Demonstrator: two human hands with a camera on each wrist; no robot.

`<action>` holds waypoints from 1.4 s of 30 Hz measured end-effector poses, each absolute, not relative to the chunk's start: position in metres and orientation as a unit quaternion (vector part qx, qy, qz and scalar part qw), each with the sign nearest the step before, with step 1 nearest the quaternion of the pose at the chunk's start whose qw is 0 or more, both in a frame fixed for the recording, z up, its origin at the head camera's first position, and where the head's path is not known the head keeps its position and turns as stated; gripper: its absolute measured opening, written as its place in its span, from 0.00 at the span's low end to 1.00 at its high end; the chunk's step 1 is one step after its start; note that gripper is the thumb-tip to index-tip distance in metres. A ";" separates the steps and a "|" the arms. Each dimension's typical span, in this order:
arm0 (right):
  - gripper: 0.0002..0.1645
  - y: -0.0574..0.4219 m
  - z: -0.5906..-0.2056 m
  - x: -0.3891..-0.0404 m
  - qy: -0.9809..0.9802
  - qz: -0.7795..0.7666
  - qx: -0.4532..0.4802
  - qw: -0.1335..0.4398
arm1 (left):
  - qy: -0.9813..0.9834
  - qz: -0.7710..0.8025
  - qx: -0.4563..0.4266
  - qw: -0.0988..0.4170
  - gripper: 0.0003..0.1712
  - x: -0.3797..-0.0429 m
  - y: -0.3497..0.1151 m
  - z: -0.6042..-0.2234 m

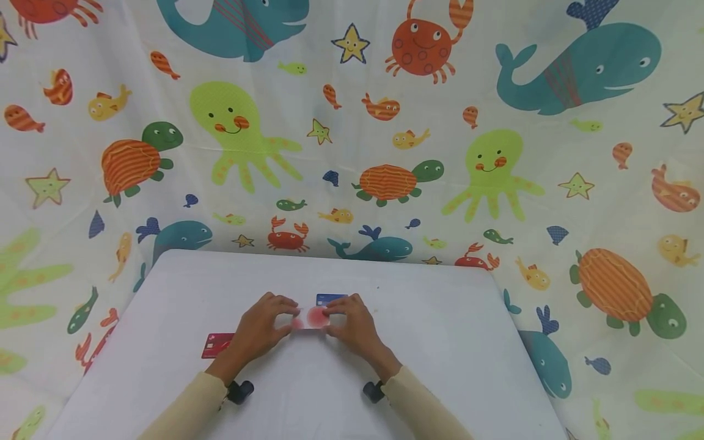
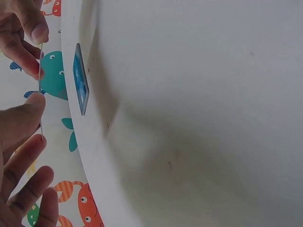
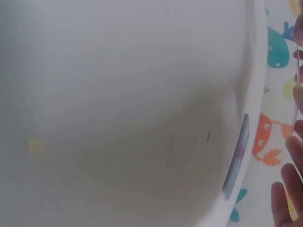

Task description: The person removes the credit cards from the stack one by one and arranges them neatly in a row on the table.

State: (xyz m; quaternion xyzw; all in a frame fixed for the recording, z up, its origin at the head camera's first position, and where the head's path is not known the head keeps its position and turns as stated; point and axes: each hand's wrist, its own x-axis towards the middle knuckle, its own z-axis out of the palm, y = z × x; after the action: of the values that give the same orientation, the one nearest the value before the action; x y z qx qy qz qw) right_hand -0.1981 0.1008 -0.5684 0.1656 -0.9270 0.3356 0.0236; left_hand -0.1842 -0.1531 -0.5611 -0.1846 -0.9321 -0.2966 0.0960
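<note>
Card point(image 1: 315, 318), pale with pinkish-red round patches, is just below the middle of the head view, held between two hands. The left-hand grip point(image 1: 258, 328) pinches its left end, and the right-hand grip point(image 1: 355, 327) pinches its right end, thumb and fingertips on either side. In the left wrist view it shows at the left edge as a thin upright line, raised off the white surface point(image 1: 434, 342); the left hand's outer fingers curve loosely away from it in the lower left corner. The right wrist view catches both hands only in part, along its right edge.

A blue card point(image 1: 329, 298) lies on the surface just above the held one in the head view, partly covered by the right hand's fingers. A red card point(image 1: 216, 345) lies further left and lower, its right part hidden behind the left hand. In the right wrist view, a card seen at a steep slant, with a reddish patch, lies near the surface's rim at lower right.

Beige sleeves point(image 1: 184, 406) enter from the bottom of the head view, with a small black device point(image 1: 240, 392) at each wrist. A cloth point(image 1: 379, 143) printed with whales, crabs, turtles and octopuses fills the upper half.
</note>
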 end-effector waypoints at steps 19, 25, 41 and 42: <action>0.22 0.081 -0.573 -0.184 -0.924 0.340 0.175 0.009 | -0.934 -0.300 -0.177 0.085 0.21 -0.166 -0.173 -0.562; 0.21 0.076 -0.573 -0.183 -0.924 0.340 0.176 0.001 | -0.938 -0.294 -0.170 0.073 0.21 -0.163 -0.178 -0.561; 0.20 0.062 -0.579 -0.180 -0.922 0.341 0.184 -0.014 | -0.941 -0.287 -0.162 0.075 0.19 -0.158 -0.193 -0.564; 0.21 0.061 -0.579 -0.180 -0.922 0.341 0.184 -0.015 | -0.941 -0.286 -0.162 0.075 0.19 -0.157 -0.194 -0.564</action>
State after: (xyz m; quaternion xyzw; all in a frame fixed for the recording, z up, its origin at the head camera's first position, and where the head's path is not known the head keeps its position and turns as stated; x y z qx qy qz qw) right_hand -0.1798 0.0612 -0.5791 0.1839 -0.9218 0.3409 -0.0149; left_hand -0.1571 -0.1939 -0.5639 -0.1622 -0.9413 -0.2861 0.0754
